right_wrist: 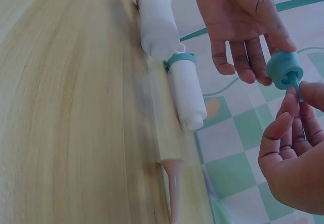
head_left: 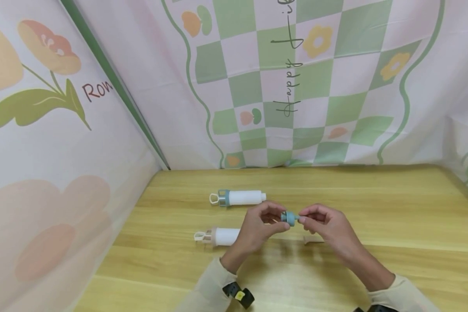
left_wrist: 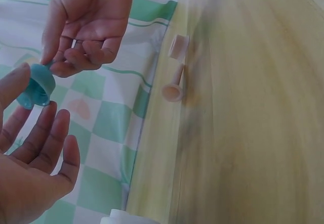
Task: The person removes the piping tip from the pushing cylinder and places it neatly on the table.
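Note:
Above the table, my left hand (head_left: 258,229) pinches a small teal cup-shaped plastic part (head_left: 290,219) between thumb and fingertips. From the other side, my right hand (head_left: 330,223) holds a thin teal stem (right_wrist: 295,82) between thumb and forefinger. In the right wrist view the stem reaches into the part's round opening. Beyond the left hand lies a white cylinder (head_left: 245,197) with a teal collar and a loop handle. A second white cylinder (head_left: 225,237), with a pinkish collar, lies partly behind that hand.
A pale pink trumpet-shaped piece (right_wrist: 174,181) lies on the wooden table (head_left: 152,268) below the right hand. Beside it is a short pink cap-like piece (left_wrist: 178,47). Printed fabric (head_left: 243,89) hangs along the table's back edge, and more fabric (head_left: 113,143) stands at the left.

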